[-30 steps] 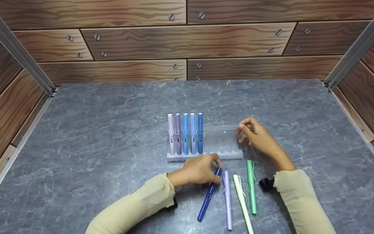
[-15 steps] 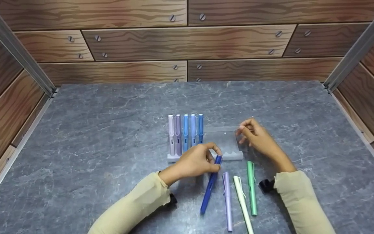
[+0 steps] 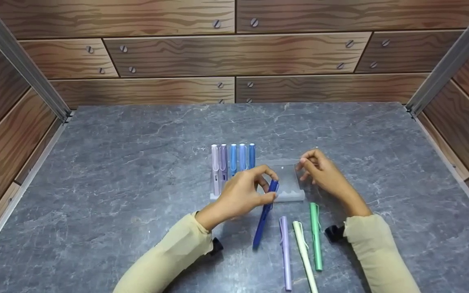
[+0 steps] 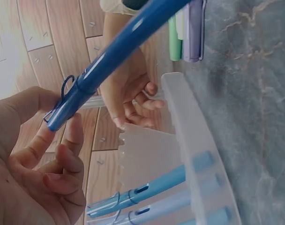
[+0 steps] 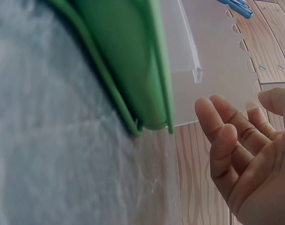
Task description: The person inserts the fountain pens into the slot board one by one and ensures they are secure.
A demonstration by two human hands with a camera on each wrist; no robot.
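My left hand (image 3: 264, 189) pinches the clip end of a dark blue pen (image 3: 262, 226) between thumb and fingers, tilted, with the far end low near the table. In the left wrist view the dark blue pen (image 4: 119, 47) slants up from my left hand (image 4: 48, 154). Just beyond stands a clear pen rack (image 3: 289, 193) with several lilac and blue pens (image 3: 234, 159) in its left slots. My right hand (image 3: 308, 167) sits at the rack's right end, fingers loosely curled, holding nothing. In the right wrist view my right hand (image 5: 241, 140) hovers by the rack (image 5: 213, 61).
A lilac pen (image 3: 285, 252), a pale cream pen (image 3: 304, 256) and a green pen (image 3: 316, 236) lie side by side on the grey marble table (image 3: 116, 171) in front of the rack. Wood-pattern walls (image 3: 234, 53) enclose the table on three sides.
My left hand has lifted the dark blue pen's clip end off the table and carried it forward to the rack's front. The right hand has stayed still.
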